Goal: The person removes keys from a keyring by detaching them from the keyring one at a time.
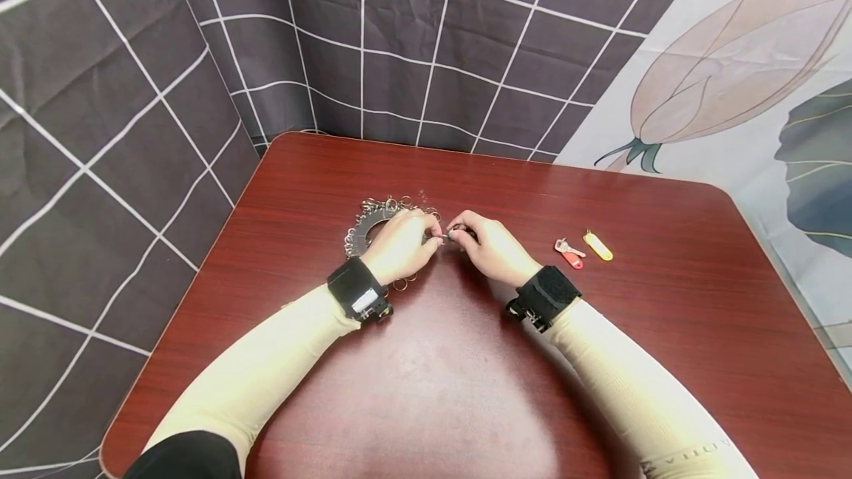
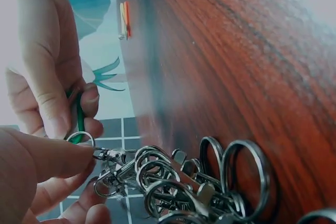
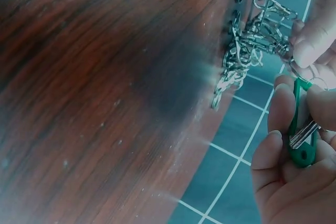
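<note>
On the far-left half of the desk (image 1: 466, 390), under the left wrist: a flat metal disc (image 1: 367, 228) rimmed with snap clasps and loose rings, lying flat, partly hidden by the hand.

Left hand (image 1: 399, 246): grip pressed together, thumb and forefinger pinching one snap clasp (image 2: 107, 154) drawn out from the bunch (image 2: 184, 187). Clasp's long axis pointing rightward, away from the disc and toward the other hand.

Between the hands: a small split ring (image 2: 80, 137), touching the clasp's tip or just beside it; cannot tell from any view whether hooked on or only held against it.

Right hand (image 1: 492, 246): grip closed, fingers (image 3: 281, 124) curled round a green key tag (image 3: 302, 129) with a silver key (image 3: 303, 134) lying across it. Tag's long axis in line with the clasp, ring end toward the left hand. Fingertips of both hands nearly meeting above the desk, the left one nearer the disc, the right one nearer the spare tags.

Further right, well apart from both hands: a red tag (image 1: 570, 253) and a yellow tag (image 1: 597, 245), side by side on the bare wood.

Nothing between the hands and the disc but the neighbouring clasps, crowded close round the pinched one. Behind the desk: a dark checked curtain (image 1: 399, 43), then a pale cloth with a flower print (image 1: 732, 65).
</note>
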The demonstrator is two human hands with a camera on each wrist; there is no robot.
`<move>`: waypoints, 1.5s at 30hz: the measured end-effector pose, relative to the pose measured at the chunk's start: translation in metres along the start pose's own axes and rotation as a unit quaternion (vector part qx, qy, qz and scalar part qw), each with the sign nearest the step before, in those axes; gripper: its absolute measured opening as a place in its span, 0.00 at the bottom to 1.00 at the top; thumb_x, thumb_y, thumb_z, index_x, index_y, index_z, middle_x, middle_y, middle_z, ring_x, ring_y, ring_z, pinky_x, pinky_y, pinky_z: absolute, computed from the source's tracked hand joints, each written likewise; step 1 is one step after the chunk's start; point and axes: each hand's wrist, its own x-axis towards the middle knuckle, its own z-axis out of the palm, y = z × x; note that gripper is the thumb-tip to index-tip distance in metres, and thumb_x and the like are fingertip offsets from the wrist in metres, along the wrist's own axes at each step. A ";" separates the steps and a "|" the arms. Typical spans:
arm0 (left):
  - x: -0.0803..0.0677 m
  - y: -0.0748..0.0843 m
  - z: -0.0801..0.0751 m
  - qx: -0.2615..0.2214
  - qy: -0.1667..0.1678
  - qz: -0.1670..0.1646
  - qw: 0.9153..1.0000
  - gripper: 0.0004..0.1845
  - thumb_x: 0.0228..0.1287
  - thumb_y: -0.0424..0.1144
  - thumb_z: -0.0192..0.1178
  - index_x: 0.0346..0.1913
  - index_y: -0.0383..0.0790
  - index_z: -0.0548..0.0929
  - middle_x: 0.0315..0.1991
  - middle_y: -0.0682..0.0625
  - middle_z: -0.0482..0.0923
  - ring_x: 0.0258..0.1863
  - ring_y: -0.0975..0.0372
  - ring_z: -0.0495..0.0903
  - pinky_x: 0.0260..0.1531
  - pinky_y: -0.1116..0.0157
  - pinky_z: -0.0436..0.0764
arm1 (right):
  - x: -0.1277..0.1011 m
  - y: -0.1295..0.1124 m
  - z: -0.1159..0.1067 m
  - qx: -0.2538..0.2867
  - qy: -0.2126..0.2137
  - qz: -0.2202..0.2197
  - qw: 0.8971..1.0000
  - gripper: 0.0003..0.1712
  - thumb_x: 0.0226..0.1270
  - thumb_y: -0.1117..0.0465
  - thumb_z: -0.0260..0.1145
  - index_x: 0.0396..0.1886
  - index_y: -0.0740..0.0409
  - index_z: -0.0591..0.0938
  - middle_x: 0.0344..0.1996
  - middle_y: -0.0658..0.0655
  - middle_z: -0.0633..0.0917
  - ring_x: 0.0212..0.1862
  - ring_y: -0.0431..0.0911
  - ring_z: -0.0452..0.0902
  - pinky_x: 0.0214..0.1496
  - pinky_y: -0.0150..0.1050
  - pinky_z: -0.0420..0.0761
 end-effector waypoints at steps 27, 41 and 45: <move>-0.004 -0.003 0.001 -0.107 0.022 -0.041 0.993 0.02 0.63 0.37 0.59 0.37 0.45 0.80 0.27 0.56 0.79 0.27 0.65 0.77 0.29 0.65 0.75 | -0.001 0.004 0.005 0.144 -0.043 0.058 0.987 0.05 0.67 0.63 0.65 0.38 0.56 0.77 0.20 0.55 0.81 0.22 0.47 0.75 0.24 0.34 0.73; -0.004 -0.004 -0.001 -0.104 0.025 -0.043 0.993 0.02 0.63 0.36 0.59 0.37 0.46 0.80 0.25 0.57 0.77 0.26 0.65 0.75 0.27 0.66 0.74 | 0.002 -0.025 -0.005 0.187 -0.106 0.094 0.972 0.14 0.55 0.76 0.60 0.42 0.71 0.69 0.25 0.58 0.75 0.24 0.42 0.69 0.26 0.30 0.69; -0.004 -0.003 -0.002 -0.102 0.026 -0.044 0.993 0.02 0.62 0.35 0.60 0.37 0.46 0.80 0.25 0.56 0.77 0.25 0.64 0.75 0.27 0.66 0.74 | 0.007 -0.008 0.007 0.205 -0.113 0.093 0.968 0.20 0.55 0.75 0.62 0.46 0.68 0.67 0.35 0.62 0.77 0.29 0.43 0.72 0.29 0.31 0.73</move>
